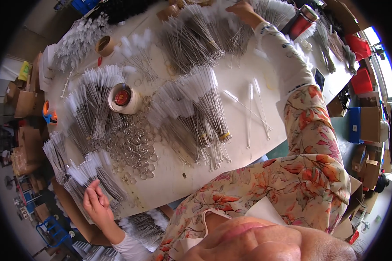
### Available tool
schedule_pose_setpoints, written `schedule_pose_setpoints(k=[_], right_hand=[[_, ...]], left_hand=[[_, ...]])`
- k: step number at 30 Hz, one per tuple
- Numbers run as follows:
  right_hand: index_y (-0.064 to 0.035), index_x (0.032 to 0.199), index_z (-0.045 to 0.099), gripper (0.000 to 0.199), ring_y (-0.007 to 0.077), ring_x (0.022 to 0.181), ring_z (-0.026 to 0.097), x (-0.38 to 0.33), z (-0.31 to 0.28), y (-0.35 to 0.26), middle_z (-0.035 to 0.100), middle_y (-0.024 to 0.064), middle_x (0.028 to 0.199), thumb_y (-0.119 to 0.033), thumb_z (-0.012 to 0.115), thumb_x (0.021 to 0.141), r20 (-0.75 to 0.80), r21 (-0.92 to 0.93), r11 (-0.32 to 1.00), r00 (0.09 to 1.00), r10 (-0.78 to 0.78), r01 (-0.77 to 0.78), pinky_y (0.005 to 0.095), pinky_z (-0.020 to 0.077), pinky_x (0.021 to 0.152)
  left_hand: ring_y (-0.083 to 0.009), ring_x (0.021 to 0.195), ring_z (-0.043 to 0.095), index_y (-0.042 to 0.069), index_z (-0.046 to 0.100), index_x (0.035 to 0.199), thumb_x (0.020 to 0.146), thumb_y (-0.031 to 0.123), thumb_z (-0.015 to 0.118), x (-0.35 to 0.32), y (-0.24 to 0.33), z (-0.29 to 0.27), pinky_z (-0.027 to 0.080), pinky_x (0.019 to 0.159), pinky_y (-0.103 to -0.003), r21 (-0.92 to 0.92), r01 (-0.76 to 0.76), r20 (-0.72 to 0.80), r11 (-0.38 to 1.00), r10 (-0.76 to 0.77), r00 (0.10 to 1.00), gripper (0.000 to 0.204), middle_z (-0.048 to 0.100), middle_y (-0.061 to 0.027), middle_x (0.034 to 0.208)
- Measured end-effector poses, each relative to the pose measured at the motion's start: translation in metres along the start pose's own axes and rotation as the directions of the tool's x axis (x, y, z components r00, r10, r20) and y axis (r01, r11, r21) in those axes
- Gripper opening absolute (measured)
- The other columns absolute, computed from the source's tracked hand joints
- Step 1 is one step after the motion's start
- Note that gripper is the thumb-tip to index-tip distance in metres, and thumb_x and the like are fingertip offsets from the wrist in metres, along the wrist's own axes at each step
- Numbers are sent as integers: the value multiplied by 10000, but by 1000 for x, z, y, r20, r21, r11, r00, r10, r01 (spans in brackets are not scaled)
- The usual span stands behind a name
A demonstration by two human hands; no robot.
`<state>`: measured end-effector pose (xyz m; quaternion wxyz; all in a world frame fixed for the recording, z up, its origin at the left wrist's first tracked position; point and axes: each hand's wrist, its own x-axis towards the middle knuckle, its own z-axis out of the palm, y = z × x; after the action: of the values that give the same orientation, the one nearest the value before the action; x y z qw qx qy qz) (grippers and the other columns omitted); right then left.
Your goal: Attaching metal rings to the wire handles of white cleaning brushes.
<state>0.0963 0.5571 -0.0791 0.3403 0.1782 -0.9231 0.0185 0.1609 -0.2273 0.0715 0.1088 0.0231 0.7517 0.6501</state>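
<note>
A white table (248,69) is covered with heaps of thin wire brushes with white bristle tips. My left hand (98,203) is at the near left edge of the table, its fingers closed around the bristle ends of a brush bundle (89,172). My right hand (244,11) reaches far across, arm in a white patterned sleeve, and lies on a large brush heap (213,32); its grip is hidden. Between the hands lie another big brush pile (196,113) and a spread of metal rings (135,143).
A white tape roll with a red core (123,98) stands by the rings, a cardboard roll (105,45) farther off. A few loose brushes (253,108) lie at the right. A red flask (301,20) stands at the far end. Cardboard boxes (370,126) crowd the floor.
</note>
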Motion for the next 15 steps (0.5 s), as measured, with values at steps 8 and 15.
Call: schedule_pose_setpoints(k=[8,15], right_hand=[[-66,883,684,307,257,760,639,53,62,-30,662,86,821,-348,625,778,189,-234,371,332,924,-899,360,494,642],[-18,863,644,265,309,778,612,70,-29,-52,635,142,807,-262,555,813,-38,-203,608,626,779,-768,411,483,703]], left_hand=[[-17,497,321,-35,590,961,954,250,476,-30,-8,-11,184,375,-173,-40,77,-94,996,-81,992,307,414,11,691],[-26,504,336,-26,616,895,950,244,477,-31,-10,23,239,432,-174,57,-23,-46,998,25,999,309,458,24,661]])
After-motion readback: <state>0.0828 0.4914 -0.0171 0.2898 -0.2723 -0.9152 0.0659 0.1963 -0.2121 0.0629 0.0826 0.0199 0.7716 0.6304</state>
